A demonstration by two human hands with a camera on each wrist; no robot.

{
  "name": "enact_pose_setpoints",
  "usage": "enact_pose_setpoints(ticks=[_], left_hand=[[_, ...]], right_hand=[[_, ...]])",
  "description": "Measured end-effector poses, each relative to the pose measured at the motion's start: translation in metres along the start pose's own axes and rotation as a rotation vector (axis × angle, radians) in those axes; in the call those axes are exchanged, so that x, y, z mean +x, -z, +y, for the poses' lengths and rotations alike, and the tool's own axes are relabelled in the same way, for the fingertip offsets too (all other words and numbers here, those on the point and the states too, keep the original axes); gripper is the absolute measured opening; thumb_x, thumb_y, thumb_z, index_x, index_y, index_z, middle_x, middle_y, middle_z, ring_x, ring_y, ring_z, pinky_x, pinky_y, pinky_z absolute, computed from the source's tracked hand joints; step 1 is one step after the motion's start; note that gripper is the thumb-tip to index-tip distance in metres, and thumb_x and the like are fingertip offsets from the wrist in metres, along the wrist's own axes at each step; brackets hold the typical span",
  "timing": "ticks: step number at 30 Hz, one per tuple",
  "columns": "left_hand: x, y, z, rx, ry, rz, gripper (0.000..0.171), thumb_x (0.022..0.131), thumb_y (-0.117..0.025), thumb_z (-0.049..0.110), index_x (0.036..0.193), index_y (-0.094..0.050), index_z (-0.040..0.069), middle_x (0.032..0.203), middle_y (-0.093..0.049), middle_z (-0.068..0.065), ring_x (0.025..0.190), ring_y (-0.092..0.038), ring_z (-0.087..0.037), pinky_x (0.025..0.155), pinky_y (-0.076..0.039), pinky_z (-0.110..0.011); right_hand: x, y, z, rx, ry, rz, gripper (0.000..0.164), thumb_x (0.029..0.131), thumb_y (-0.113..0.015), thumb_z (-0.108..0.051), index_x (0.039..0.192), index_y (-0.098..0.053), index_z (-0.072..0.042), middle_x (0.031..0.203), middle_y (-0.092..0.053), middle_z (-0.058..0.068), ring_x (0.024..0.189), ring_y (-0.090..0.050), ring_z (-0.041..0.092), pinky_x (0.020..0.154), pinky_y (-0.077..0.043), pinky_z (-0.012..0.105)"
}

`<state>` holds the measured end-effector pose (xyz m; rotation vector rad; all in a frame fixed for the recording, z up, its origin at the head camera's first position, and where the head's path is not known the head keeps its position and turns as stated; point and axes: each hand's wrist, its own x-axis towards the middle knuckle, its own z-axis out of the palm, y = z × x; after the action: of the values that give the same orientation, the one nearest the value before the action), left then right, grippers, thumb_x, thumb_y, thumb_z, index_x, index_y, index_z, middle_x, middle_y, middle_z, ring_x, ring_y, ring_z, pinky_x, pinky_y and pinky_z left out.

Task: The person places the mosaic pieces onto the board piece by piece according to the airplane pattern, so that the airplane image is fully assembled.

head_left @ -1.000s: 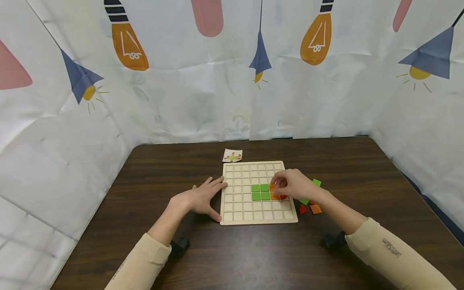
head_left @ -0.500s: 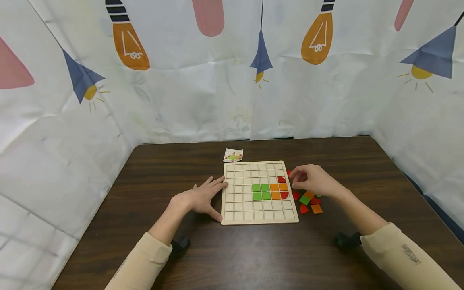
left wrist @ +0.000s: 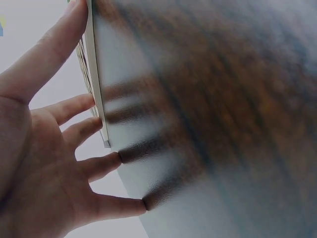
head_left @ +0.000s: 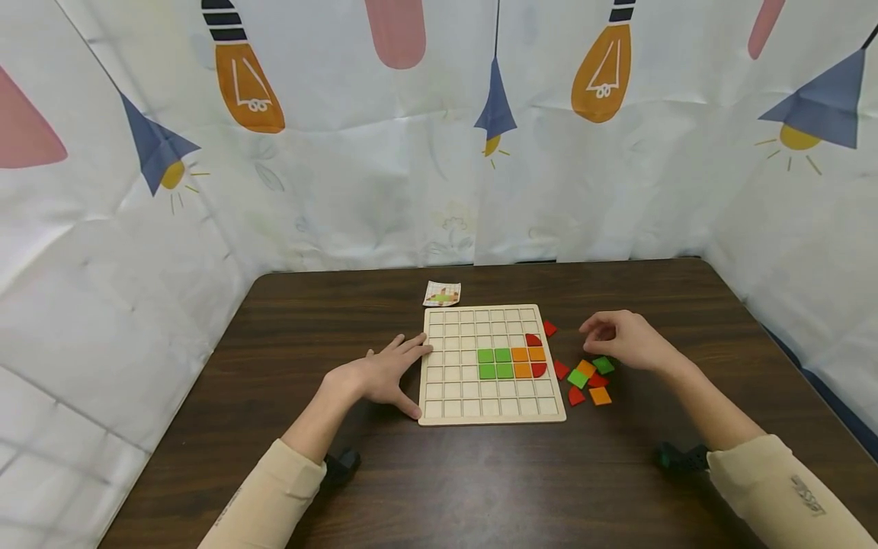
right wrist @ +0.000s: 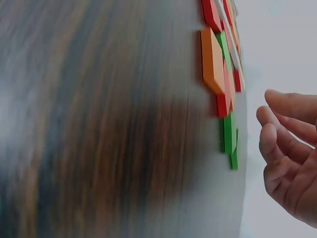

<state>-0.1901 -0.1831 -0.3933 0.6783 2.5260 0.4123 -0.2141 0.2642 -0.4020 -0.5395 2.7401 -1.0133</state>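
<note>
My left hand lies spread at the left side of the wooden grid board. In the left wrist view the thumb and some straight fingers touch the board's edge. A block of green square tiles sits in the grid, with orange square tiles to its right. Red rounded-corner tiles lie above and below at that right end. Over the loose tiles hovers my right hand; the right wrist view shows its fingers loosely bent, nothing between them and the thumb.
Right of the board lie loose tiles: a green one, an orange one, several red ones and others, some overlapping. A red tile is beside the board's upper right edge. A small pattern card lies behind the board on the dark table.
The right hand has left the board and moved right, uncovering the orange and red tiles there, and now hovers beyond the loose tiles. The left hand stays at the board's edge.
</note>
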Motion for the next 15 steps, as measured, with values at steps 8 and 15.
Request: enact_pose_setpoints(ticks=[8, 15], left_hand=[[0.001, 0.000, 0.002, 0.001, 0.005, 0.000, 0.112, 0.078, -0.089, 0.049, 0.165, -0.026, 0.018, 0.172, -0.007, -0.004, 0.156, -0.001, -0.037, 0.111, -0.011, -0.078], [0.000, 0.001, 0.002, -0.003, 0.006, -0.002, 0.112, 0.078, -0.090, 0.048, 0.165, -0.026, 0.018, 0.172, -0.006, -0.005, 0.156, 0.000, -0.037, 0.111, -0.010, -0.078]], right_hand=[[-0.004, 0.013, 0.014, -0.029, -0.052, 0.004, 0.027, 0.095, -0.075, -0.018, 0.114, -0.070, 0.002, 0.090, -0.069, 0.001, 0.082, -0.063, 0.019, 0.073, -0.050, 0.038], [-0.001, 0.017, 0.021, -0.061, -0.091, -0.050, 0.028, 0.094, -0.076, -0.019, 0.111, -0.070, 0.002, 0.088, -0.065, 0.001, 0.077, -0.057, 0.019, 0.070, -0.047, 0.037]])
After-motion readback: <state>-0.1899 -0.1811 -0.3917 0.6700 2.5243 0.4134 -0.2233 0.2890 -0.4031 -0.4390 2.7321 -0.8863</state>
